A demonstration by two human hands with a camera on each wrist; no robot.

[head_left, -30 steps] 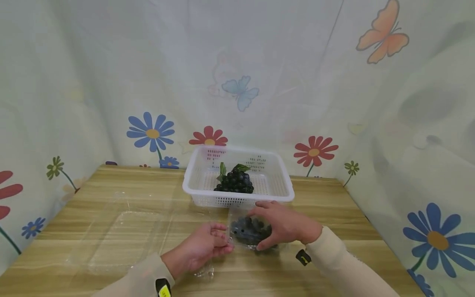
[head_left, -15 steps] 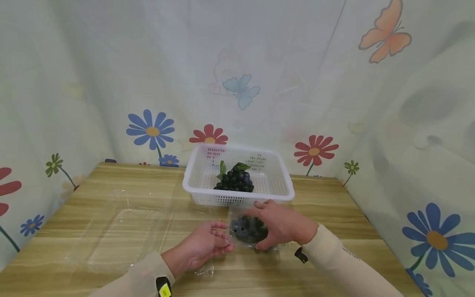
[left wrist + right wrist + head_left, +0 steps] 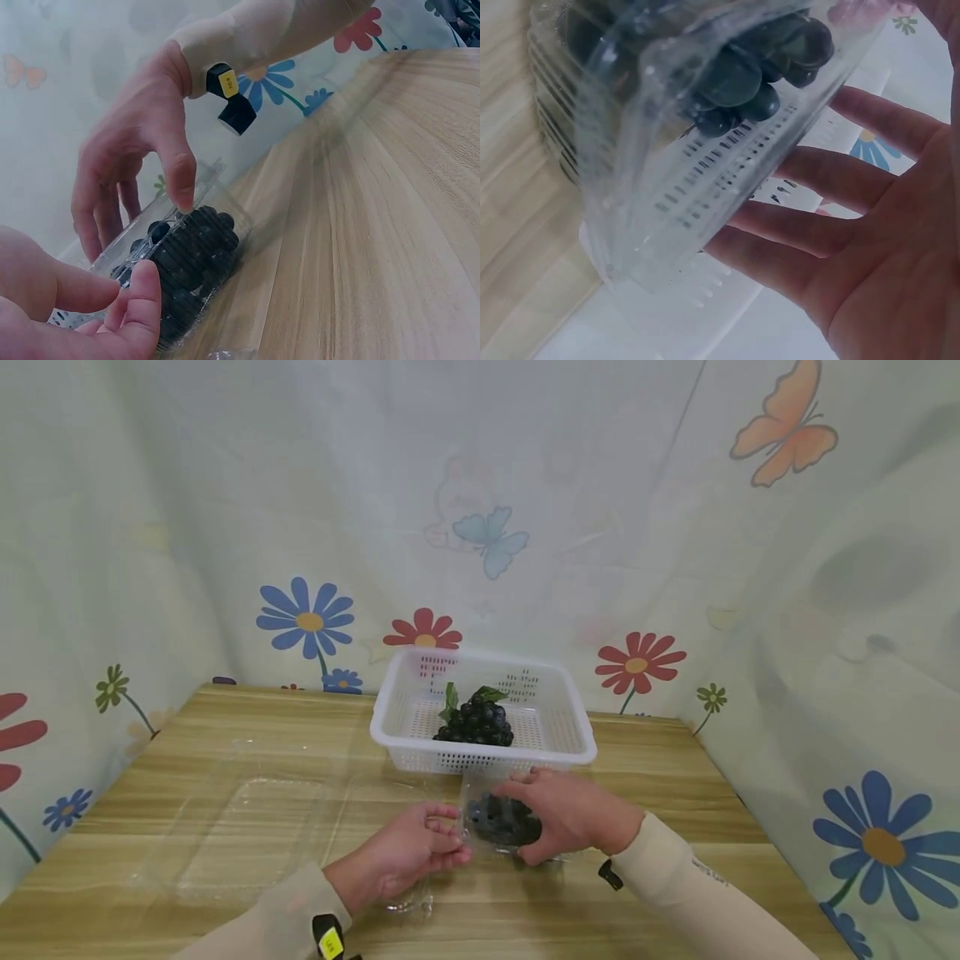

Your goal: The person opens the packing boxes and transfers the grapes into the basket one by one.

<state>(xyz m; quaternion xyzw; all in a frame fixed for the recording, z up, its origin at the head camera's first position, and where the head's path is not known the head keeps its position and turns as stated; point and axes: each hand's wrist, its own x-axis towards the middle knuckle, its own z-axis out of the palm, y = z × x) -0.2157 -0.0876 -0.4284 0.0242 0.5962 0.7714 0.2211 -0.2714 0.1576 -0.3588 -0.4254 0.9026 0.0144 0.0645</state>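
A clear plastic clamshell box point(image 3: 501, 814) holding dark grapes point(image 3: 187, 262) sits on the table in front of the white basket. With thumb and fingertips, my left hand point(image 3: 408, 852) pinches its left edge. My right hand point(image 3: 573, 814) spans the box from above. Its thumb is at the near edge and its fingers point(image 3: 840, 176) lie along the far edge of the lid. Through the clear plastic in the right wrist view, several grapes show close up. The box's right end is hidden under the right hand in the head view.
The white perforated basket point(image 3: 577, 739) stands behind the box, with a bunch of dark grapes point(image 3: 480, 722) and green leaves inside. At left on the wooden table point(image 3: 645, 910) lies another clear plastic container point(image 3: 251, 835). A thin clear plastic piece point(image 3: 411, 902) lies beneath the left forearm. A patterned curtain surrounds the table.
Both hands stay at the box almost unmoved. The right hand and forearm have shifted slightly left. The head view has tilted a little.
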